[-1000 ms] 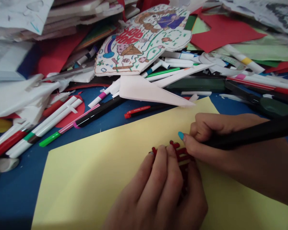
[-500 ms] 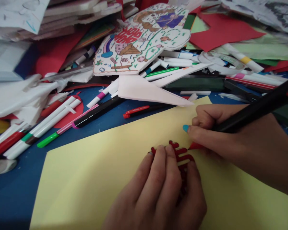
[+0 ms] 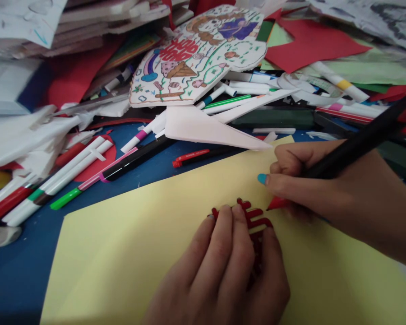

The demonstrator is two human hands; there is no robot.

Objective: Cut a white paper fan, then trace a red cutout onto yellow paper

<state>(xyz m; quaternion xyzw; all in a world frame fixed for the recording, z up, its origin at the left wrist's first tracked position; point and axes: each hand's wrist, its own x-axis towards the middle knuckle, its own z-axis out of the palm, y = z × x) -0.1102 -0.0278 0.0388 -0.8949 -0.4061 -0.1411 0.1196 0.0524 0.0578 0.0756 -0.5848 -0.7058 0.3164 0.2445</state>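
A red cut-out lettering piece (image 3: 254,220) with dark edges lies on a large yellow sheet of paper (image 3: 122,234). My left hand (image 3: 219,266) presses it down, fingers on its left and top, thumb on its right side; much of the piece is hidden under the hand. Between the thumb and fingers of my right hand (image 3: 311,180) is a black pen (image 3: 358,144) with a red tip end. The pen's point is close to the right edge of the cut-out, at or just above the paper; I cannot tell which.
On the blue table (image 3: 16,271), several markers (image 3: 71,174) lie left of the sheet. Behind it are a red-and-black pen (image 3: 191,158), a folded white paper piece (image 3: 203,126), a coloured drawing (image 3: 189,67) and red paper (image 3: 314,45). Stacked paper (image 3: 98,22) stands at the back left.
My right hand has shifted slightly, and the pen now leans more upright, its point a little farther from the cut-out. My left hand stays on the cut-out.
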